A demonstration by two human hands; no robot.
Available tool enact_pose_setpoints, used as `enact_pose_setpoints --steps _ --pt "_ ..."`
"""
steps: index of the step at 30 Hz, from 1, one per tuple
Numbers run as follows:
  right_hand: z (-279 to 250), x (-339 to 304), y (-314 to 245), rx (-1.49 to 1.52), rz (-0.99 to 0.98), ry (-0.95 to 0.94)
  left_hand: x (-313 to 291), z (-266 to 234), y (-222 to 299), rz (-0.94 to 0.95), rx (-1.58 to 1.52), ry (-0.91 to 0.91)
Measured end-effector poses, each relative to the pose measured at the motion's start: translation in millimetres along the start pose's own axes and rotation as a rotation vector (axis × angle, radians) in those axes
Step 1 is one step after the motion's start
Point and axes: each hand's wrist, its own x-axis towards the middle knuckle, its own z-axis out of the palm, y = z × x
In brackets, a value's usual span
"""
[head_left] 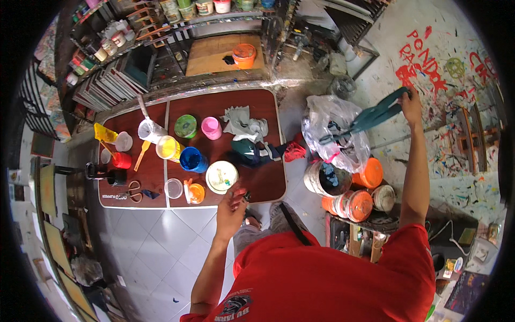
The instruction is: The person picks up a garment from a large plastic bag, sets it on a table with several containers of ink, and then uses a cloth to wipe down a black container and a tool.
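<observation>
My right hand (412,107) is raised at the right, its fingers closed on a long strip of dark green cloth (378,114). The strip stretches down and left to a clear plastic bag (353,149) with dark cloth in it. My left hand (230,213) is at the front edge of the dark red table (155,176), just below a round white lid (221,177). Its fingers are pinched together around something small and dark that I cannot make out. Dark green and navy cloth (245,152) lies bunched on the table behind the lid.
Open pots of yellow (169,148), blue (193,160), pink (211,127) and green paint (185,126) stand on the table. Scissors (135,192) lie at its front left. Paint-stained buckets (358,205) crowd below the bag. Shelves with jars (110,45) line the back.
</observation>
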Motion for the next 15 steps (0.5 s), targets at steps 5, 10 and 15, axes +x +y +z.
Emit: enact_pose_setpoints --steps 5,10,15 --pt "23.2 15.6 32.1 -0.442 -0.263 0.184 15.5 30.1 -20.6 0.001 -0.020 0.110" --pt "66.4 15.3 201.5 -0.641 -0.083 -0.387 68.0 74.3 -51.6 -0.090 -0.130 0.156" --pt "224.4 -61.2 187.6 -0.401 -0.368 -0.622 104.5 100.0 -55.4 -0.142 -0.148 0.410"
